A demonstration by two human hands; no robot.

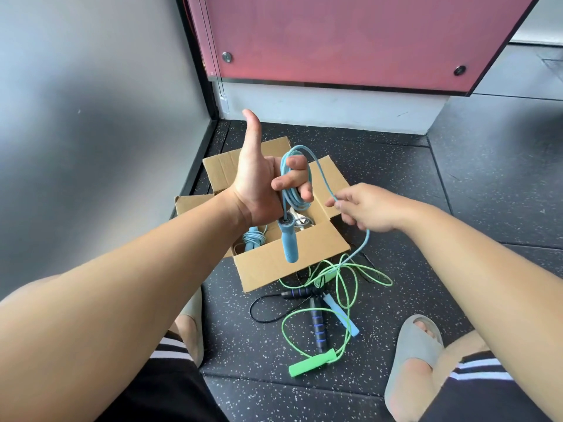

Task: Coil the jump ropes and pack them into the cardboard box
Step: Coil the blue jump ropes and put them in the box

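The bare forearms (122, 284) reach forward: the left hand (259, 184), thumb raised, has its fingers (289, 181) curled round several loops of the blue jump rope (293, 197), one handle (288, 242) dangling over the open cardboard box (286, 264), while the right hand (368, 208) pinches the trailing cord between thumb and forefinger. The cord looks light, limp and springy, so I judge it best gripped across all loops at once. One coiled rope (253, 239) lies in the box; the green jump rope (313, 363) and black jump rope (316, 327) lie tangled on the floor (243, 345) beside it.
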